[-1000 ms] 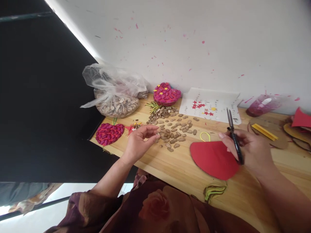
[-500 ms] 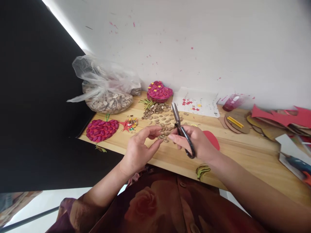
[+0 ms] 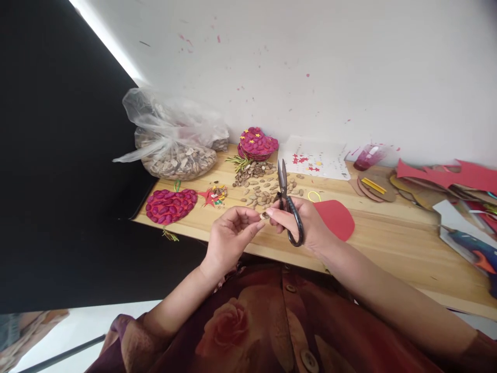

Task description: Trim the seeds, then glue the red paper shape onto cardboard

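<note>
My left hand (image 3: 231,235) pinches a small nutshell (image 3: 264,215), pale at the rim and dark inside, between thumb and fingertips. My right hand (image 3: 303,220) is wrapped round a pair of black-handled scissors (image 3: 282,178), blades pointing up and away from me. Its thumb and finger also reach the nutshell. Just beyond my hands lie many loose brown shells (image 3: 262,194), with a heap of them (image 3: 254,173) further back. A red card cutout (image 3: 336,220) with a yellow loop lies partly behind my right hand.
A clear plastic bag (image 3: 178,160) full of shells stands back left. Magenta shell-covered shapes (image 3: 171,206) lie left and in a stack (image 3: 258,144) behind. Paper with small stars (image 3: 332,163), a magenta-stained cup (image 3: 367,157), cardboard cutouts (image 3: 382,191) and a glue gun (image 3: 468,241) are rightward.
My hands have come together at the nutshell, which now shows clearly between the fingertips. The scissors are still in my right hand. The view has shifted slightly.
</note>
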`<state>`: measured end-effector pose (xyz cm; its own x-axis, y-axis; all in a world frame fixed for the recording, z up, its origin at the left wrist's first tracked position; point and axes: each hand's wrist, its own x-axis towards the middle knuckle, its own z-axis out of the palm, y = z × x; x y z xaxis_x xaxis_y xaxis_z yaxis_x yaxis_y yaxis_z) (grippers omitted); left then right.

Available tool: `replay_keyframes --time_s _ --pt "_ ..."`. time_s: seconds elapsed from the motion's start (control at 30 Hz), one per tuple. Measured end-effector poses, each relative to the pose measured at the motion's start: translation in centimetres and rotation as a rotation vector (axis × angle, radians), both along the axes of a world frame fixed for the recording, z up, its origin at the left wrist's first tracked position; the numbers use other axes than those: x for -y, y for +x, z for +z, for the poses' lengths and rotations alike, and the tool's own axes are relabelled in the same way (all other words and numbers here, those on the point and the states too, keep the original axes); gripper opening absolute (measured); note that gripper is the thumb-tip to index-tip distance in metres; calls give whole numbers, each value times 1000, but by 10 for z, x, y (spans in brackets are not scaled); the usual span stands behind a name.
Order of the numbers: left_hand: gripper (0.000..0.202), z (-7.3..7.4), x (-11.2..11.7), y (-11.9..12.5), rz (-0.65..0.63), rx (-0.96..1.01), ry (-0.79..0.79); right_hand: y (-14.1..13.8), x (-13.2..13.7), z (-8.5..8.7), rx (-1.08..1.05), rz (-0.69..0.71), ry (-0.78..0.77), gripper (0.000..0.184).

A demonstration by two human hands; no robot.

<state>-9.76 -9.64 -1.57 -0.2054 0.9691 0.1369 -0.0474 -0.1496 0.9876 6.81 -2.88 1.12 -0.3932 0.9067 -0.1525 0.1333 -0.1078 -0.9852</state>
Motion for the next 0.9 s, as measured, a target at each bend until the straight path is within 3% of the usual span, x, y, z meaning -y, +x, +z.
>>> replay_keyframes --time_s 0.13,0.47,0.67,0.9 --pt "21 -8 0 2 92 2 38 -9 5 0 -61 -5 -56 18" --pt "18 -18 7 1 98 -108 90 -10 16 3 -31 8 -84 25" --pt "21 -18 8 -1 100 122 52 4 22 1 297 63 186 35" --pt "22 -21 10 -4 149 89 55 17 37 -1 888 33 616 31"
